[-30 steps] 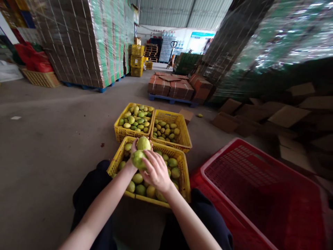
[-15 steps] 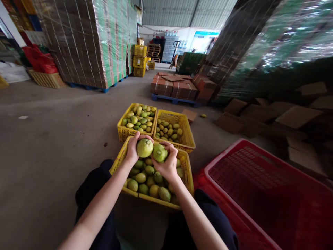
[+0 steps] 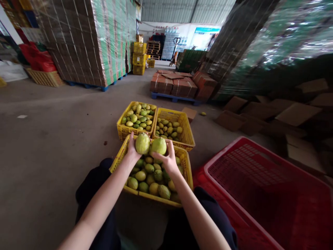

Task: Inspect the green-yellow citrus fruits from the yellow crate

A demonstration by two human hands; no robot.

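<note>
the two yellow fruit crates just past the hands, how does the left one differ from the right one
The left crate has fruit piled up near its rim, while in the right crate it lies lower, leaving inner wall showing. The left crate's contents mix yellow with bright green; the right crate's look duller. Both crates are yellow with slotted walls.

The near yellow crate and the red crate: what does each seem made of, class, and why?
Near yellow crate: probably moulded plastic, fairly matt, judging by its even colour and slotted walls. Red crate: likely plastic, smooth, with soft rim highlights and rows of regular holes.
</note>
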